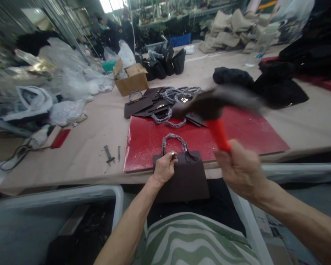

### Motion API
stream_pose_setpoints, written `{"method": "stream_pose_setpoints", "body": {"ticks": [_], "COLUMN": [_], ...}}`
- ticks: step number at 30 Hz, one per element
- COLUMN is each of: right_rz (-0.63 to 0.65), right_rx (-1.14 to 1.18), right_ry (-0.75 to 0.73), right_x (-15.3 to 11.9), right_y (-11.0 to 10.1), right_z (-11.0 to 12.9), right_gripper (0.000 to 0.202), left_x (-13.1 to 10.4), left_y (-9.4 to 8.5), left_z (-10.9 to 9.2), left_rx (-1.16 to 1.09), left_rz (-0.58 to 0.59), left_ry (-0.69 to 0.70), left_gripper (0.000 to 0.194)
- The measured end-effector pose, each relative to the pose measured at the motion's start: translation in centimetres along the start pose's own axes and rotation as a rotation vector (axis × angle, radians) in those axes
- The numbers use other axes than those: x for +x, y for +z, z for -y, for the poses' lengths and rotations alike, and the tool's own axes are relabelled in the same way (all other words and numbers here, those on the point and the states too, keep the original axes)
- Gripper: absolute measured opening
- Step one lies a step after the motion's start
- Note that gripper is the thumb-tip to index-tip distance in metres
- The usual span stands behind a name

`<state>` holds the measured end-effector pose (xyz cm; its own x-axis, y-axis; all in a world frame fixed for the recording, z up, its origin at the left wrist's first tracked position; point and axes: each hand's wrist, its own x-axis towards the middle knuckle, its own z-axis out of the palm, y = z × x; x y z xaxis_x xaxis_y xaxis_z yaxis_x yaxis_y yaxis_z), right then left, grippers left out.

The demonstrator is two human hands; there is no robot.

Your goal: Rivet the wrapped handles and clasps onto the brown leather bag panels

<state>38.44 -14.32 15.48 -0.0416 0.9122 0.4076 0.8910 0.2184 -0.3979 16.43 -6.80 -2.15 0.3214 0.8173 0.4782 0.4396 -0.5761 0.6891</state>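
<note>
My right hand (241, 169) grips the red handle of a hammer (219, 134), raised over the right part of a red board (248, 129). The hammer's dark head is smeared by motion. Below it, a dark brown handbag panel (184, 180) lies partly on the board and partly past the table's front edge, its handle (175, 137) wrapped in clear plastic. My left hand (165, 167) is closed around a small metal punch (173, 153), upright near the left base of the handle. Only the punch's shiny round top shows; its lower end is hidden by my fingers.
More brown panels (139, 106) with wrapped handles are heaped behind. Two metal tools, a T-shaped one (108, 154) and a thin rod (118, 154), lie left of the board. A cardboard box (131, 81) stands farther back. Grey bins (116, 191) flank my lap.
</note>
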Motion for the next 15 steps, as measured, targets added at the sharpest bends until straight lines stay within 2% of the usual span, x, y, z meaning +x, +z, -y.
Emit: {"method": "stream_pose_setpoints", "body": {"ticks": [2,3,4,5,8,9,10,13,15], "right_rz": [0.23,0.306,0.317,0.254,-0.085,-0.123,-0.091,0.276,0.421], "right_rx": [-0.069,-0.091,-0.092,-0.073,0.019,0.026,0.01,-0.125,-0.204], "right_ry": [-0.053,-0.061,-0.056,-0.044,0.02,0.022,0.009,-0.093,-0.08], "right_x": [-0.4,-0.4,-0.3,0.0,0.5,0.5,0.3,-0.7,-1.1], "right_y": [0.2,0.1,-0.3,-0.8,-1.7,-1.5,-1.2,0.2,0.8], "right_z": [-0.4,-0.5,-0.4,-0.2,0.7,0.7,0.6,-0.9,-2.5], "right_gripper": [0.029,0.028,0.028,0.03,0.034,0.035,0.034,0.028,0.026], "left_x": [0.0,0.0,0.0,0.0,0.0,0.1,0.1,0.1,0.0], "left_y": [0.0,0.0,0.0,0.0,0.0,0.1,0.1,0.1,0.2], "left_z": [0.0,0.1,0.1,0.1,0.0,0.0,0.0,0.1,0.1], "left_rx": [-0.01,-0.017,-0.023,-0.026,-0.02,-0.015,-0.011,0.007,0.02], "left_rz": [-0.002,-0.003,-0.004,-0.004,-0.007,-0.009,-0.006,0.002,0.0], "left_ry": [0.027,0.036,0.038,0.033,0.013,0.012,0.017,0.052,0.063], "left_gripper": [0.017,0.017,0.017,0.017,0.017,0.017,0.018,0.016,0.016]}}
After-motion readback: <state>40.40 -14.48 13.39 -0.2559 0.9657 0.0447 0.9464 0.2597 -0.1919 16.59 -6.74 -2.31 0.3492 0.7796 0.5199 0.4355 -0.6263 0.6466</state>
